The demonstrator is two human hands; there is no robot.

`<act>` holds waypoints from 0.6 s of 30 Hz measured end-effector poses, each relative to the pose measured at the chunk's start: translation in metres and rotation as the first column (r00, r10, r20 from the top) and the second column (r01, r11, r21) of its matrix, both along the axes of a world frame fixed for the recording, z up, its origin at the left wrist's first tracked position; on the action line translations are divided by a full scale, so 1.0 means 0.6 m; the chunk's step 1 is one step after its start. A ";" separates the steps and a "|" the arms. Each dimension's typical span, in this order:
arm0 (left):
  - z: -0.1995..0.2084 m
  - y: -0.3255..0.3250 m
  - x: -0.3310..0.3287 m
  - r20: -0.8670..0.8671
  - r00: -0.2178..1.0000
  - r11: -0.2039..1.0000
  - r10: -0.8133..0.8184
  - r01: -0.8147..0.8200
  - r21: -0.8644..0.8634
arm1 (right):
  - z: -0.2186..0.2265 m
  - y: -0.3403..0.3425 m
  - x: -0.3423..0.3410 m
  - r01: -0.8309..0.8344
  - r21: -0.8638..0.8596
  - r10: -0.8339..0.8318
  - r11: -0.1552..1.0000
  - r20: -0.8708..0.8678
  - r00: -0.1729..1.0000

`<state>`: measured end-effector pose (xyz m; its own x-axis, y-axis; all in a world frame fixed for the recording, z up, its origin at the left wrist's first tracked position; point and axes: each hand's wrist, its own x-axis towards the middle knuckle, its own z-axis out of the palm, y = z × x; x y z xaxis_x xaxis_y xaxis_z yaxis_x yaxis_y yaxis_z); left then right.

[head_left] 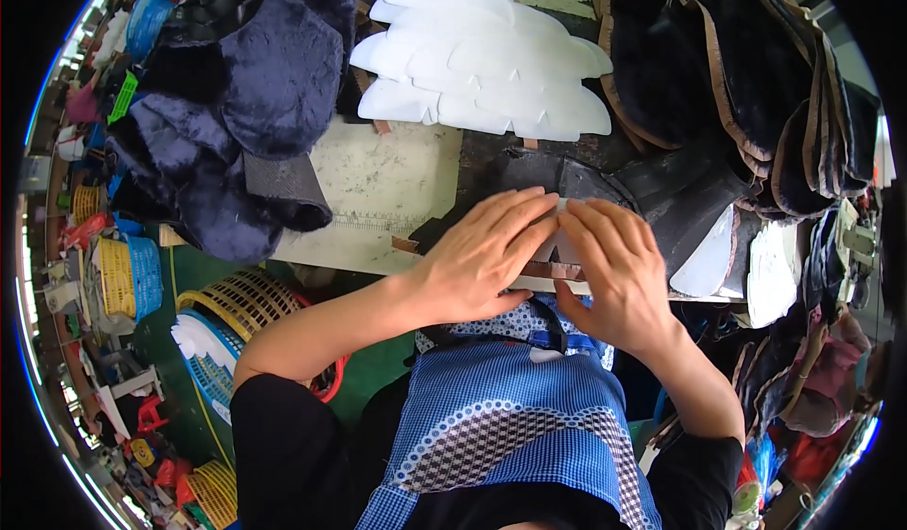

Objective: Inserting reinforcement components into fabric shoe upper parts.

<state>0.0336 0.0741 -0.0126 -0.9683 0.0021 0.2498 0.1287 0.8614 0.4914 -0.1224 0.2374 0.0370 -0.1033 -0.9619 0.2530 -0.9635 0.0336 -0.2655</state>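
Both hands lie over dark material at the near edge of the worktable. My left hand [496,251] is stretched flat, its fingers close together and pointing away to the right. Beside it my right hand [614,265] rests with fingers extended and the thumb apart, the fingertips of both almost meeting. Beneath them is a black piece of material [576,179] with folds and a brown edge strip, partly hidden by the hands. A small greyish patch shows between the fingers; I cannot make out what it is.
White scalloped sheets [482,53] are stacked beyond my hands. Navy plush pieces [283,67] are heaped at left, black plush pieces with brown edges [671,67] at right. A pale board with a ruler scale [397,176] lies left. Below stands a yellow basket [250,299].
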 end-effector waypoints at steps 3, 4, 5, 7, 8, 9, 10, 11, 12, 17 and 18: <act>-0.023 0.004 -0.008 0.009 1.000 1.000 0.002 -0.002 0.024 | -0.037 0.012 -0.006 0.045 -0.025 -0.043 0.999 0.060 0.997; -0.024 0.005 -0.009 -0.020 1.000 0.999 0.016 -0.015 0.034 | -0.038 0.016 -0.012 0.040 -0.032 -0.037 0.999 0.074 0.997; -0.024 0.006 -0.010 -0.049 0.998 0.999 0.028 -0.026 0.044 | -0.040 0.016 -0.017 0.041 -0.041 -0.036 0.998 0.118 0.992; -0.022 0.008 -0.012 -0.062 0.997 0.998 0.043 -0.040 0.058 | -0.039 0.015 -0.019 0.063 -0.007 -0.060 0.998 0.224 0.973; -0.022 0.007 -0.013 -0.078 0.995 0.996 0.061 -0.056 0.073 | -0.036 0.013 -0.017 0.061 -0.007 -0.058 0.998 0.227 0.972; -0.024 0.004 -0.013 -0.074 0.995 0.996 0.063 -0.058 0.072 | -0.030 0.010 -0.014 0.037 0.019 -0.040 0.999 0.203 0.978; -0.027 0.001 -0.013 -0.081 0.994 0.997 0.070 -0.066 0.049 | -0.026 0.010 -0.012 0.017 0.045 -0.025 0.999 0.176 0.984; -0.029 -0.001 -0.014 -0.087 0.993 0.997 0.077 -0.075 0.026 | -0.029 0.011 -0.010 0.032 0.080 -0.045 0.996 0.166 0.985; -0.028 0.001 -0.014 -0.087 0.993 0.997 0.076 -0.074 0.023 | -0.035 0.009 -0.007 0.032 0.078 -0.045 0.996 0.167 0.985; -0.019 0.008 -0.033 -0.216 0.962 0.986 0.168 -0.168 0.018 | -0.043 -0.010 0.000 0.182 -0.091 -0.179 0.979 0.040 0.983; -0.012 0.010 -0.039 -0.232 0.950 0.976 0.208 -0.217 -0.012 | -0.044 -0.014 0.001 0.183 -0.093 -0.180 0.979 0.039 0.983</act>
<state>0.0105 0.0802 -0.0200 -0.8648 -0.1838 0.4673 0.0455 0.8981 0.4375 -0.1221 0.2288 0.0106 -0.2831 -0.8980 0.3368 -0.9351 0.1802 -0.3053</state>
